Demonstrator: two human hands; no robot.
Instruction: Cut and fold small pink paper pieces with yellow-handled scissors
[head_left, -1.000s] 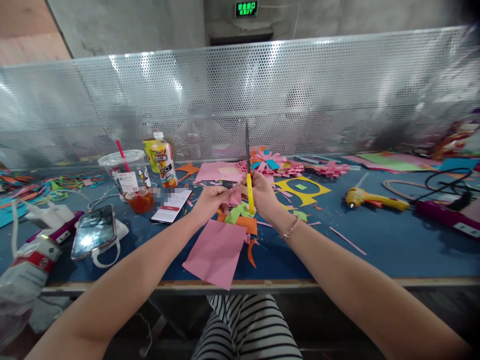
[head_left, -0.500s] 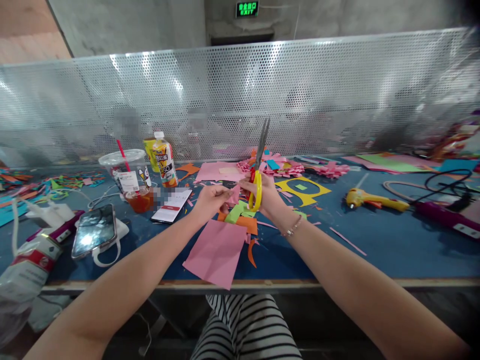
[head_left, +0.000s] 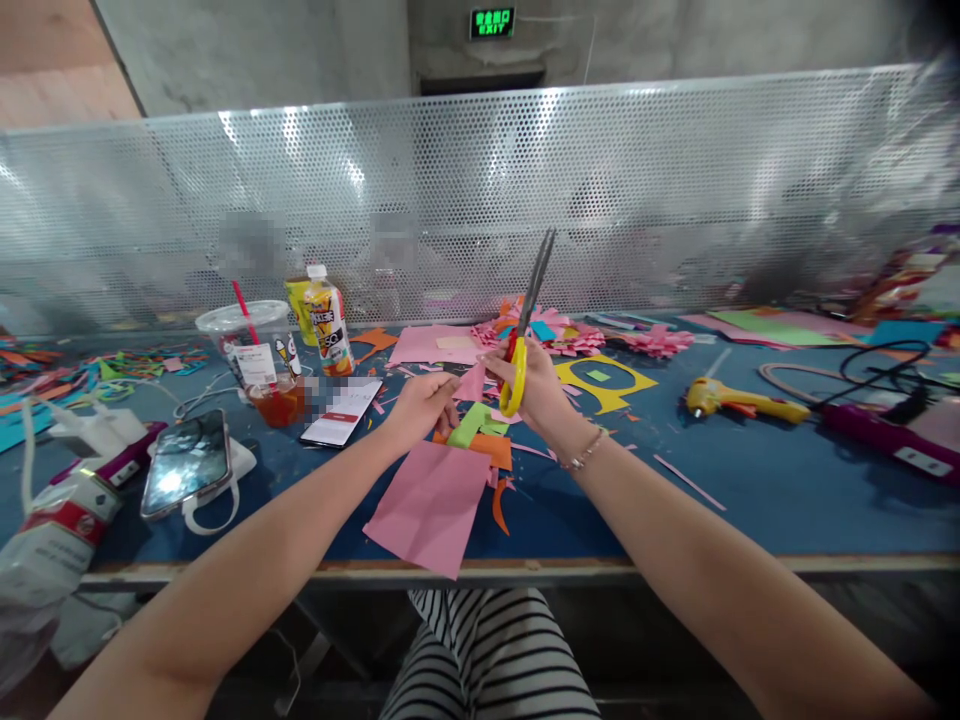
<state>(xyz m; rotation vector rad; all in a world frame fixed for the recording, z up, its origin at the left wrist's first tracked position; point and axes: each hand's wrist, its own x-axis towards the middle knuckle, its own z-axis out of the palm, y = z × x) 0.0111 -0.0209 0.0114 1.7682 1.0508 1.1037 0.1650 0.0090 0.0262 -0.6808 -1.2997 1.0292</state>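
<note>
Between my hands is a small piece of pink paper (head_left: 471,383). My left hand (head_left: 424,404) pinches its left side, and the fingertips of my right hand (head_left: 534,385) touch its right side. My right hand also holds scissors (head_left: 534,285) with yellow and red handles; their blades are nearly together and point up and away. Below my hands lie green paper strips (head_left: 470,424), an orange paper piece (head_left: 491,450) and a pink paper sheet (head_left: 431,507) near the table edge.
Left are a drink cup (head_left: 274,390), a bottle (head_left: 328,320), a phone (head_left: 189,465) and a phone with a lit screen (head_left: 345,412). Right are a yellow glue gun (head_left: 750,402) and a purple power strip (head_left: 885,437). Behind stand pink fringed paper pieces (head_left: 660,341) and a perforated metal screen (head_left: 465,190).
The scissors have swung slightly to the right, tips leaning further right. The small pink paper shows more of its surface between my hands. Both hands keep hold.
</note>
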